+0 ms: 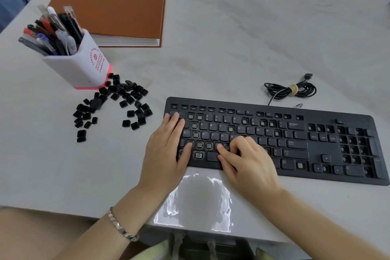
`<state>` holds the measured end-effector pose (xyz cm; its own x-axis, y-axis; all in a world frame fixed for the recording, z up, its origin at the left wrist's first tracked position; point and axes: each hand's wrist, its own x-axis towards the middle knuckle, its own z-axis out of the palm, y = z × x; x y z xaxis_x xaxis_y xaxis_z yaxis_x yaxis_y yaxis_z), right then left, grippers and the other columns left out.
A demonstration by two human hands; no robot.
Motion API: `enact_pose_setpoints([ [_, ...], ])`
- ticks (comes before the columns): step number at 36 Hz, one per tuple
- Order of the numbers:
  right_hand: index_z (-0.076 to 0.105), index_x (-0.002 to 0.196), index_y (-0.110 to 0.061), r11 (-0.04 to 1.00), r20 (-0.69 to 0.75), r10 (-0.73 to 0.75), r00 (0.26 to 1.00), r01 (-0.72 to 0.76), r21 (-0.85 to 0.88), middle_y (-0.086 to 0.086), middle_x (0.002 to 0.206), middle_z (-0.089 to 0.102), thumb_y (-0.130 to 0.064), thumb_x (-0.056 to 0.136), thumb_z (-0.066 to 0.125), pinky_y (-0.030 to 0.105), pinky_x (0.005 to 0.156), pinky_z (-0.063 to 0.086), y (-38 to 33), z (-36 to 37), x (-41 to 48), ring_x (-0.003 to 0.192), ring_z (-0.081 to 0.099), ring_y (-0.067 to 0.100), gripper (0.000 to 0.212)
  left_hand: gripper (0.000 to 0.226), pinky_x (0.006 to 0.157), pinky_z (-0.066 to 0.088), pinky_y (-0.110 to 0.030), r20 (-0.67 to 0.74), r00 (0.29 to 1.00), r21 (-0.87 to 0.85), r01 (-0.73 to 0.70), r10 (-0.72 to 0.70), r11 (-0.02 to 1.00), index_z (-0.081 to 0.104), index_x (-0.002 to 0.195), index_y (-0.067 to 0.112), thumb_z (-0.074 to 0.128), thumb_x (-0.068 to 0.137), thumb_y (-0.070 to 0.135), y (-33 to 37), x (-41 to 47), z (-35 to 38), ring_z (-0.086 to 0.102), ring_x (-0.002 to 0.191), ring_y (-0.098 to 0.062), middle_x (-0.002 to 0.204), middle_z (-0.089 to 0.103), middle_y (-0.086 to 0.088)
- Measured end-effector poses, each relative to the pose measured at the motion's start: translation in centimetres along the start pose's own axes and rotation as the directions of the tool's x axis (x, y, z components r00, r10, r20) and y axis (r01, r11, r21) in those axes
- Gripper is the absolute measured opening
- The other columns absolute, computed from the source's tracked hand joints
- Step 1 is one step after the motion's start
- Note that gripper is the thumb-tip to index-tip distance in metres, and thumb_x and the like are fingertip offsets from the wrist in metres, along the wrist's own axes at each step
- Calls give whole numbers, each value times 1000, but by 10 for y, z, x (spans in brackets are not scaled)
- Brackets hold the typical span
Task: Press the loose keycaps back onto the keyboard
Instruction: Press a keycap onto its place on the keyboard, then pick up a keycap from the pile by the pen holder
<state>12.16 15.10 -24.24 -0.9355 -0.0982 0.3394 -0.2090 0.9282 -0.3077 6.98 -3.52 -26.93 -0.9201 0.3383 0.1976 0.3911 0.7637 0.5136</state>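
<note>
— Keyboard (274, 139) position?
— Lower right of frame, flat on the surface (232, 48); many sockets bare.
— Loose keycaps (114, 103)?
— Heaped left of centre, just beside pen cup (84, 65).
— Hands?
— Left hand (166, 150) flat, fingers straight on keyboard's left end. Right hand (247, 160) curled over lower middle rows; holding a cap or not, cannot tell.

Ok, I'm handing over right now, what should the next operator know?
Left hand: flat on the left end of the keyboard, holding nothing.
Right hand: fingers curled, pressing at the bottom letter row; any keycap under them is hidden.
Loose keycaps: piled left of the keyboard, by the pen holder.
Done: many letter keys seated.
Left: number pad, most function keys, scattered bare sockets.
</note>
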Motion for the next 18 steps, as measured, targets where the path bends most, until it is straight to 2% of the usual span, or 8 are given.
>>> enact_pose_setpoints([
  [4,72,74,-13,998,16,47,999,-47,35,0,65,46,-29,84,48,21,47,32,-2,-5,5,56,46,20,30,51,112,15,-24,-9,1000,-59,-17,17,998,47,136,5,37,95,33,1,1,-4,22,141,-14,147,38,-5],
  [7,71,64,-18,989,86,114,990,-121,81,-4,59,47,-32,82,47,19,47,35,-6,-10,13,54,49,18,33,40,109,27,-35,-80,996,-70,-39,33,997,58,124,4,40,95,24,-4,0,-15,36,133,-16,137,51,-8],
  [9,69,61,-19,975,145,176,974,-192,111,-6,59,50,-32,82,51,21,49,41,-11,-13,23,56,53,17,31,36,104,32,-37,-139,990,-25,-1,-3,1000,63,118,5,41,94,23,-12,0,-27,44,125,-16,130,57,-8],
  [12,71,74,-19,943,252,222,942,-273,191,-10,67,50,-23,86,61,27,61,44,-24,-14,44,67,52,13,17,40,99,30,-36,-188,972,70,157,-142,985,63,118,9,47,88,30,-31,4,-42,43,119,-19,129,56,-8],
  [14,72,90,-20,937,292,184,939,-257,235,-13,74,49,-22,89,58,23,71,41,-34,-13,59,74,49,8,14,41,94,35,-43,-178,960,141,243,-216,960,61,121,11,57,86,32,-45,8,-50,43,118,-24,131,54,-9],
  [16,70,100,-20,930,316,142,938,-236,283,-9,84,54,-21,90,55,22,78,41,-47,-11,75,80,51,8,18,39,92,37,-44,-132,949,139,304,-287,942,62,119,13,69,84,28,-55,12,-56,47,114,-30,128,55,-7],
  [18,70,101,-16,916,334,107,936,-223,333,-4,91,59,-17,90,54,26,83,43,-60,-7,91,87,54,12,19,34,89,36,-37,-97,950,96,304,-295,948,65,113,12,72,82,24,-62,15,-62,51,107,-30,118,59,-6],
])
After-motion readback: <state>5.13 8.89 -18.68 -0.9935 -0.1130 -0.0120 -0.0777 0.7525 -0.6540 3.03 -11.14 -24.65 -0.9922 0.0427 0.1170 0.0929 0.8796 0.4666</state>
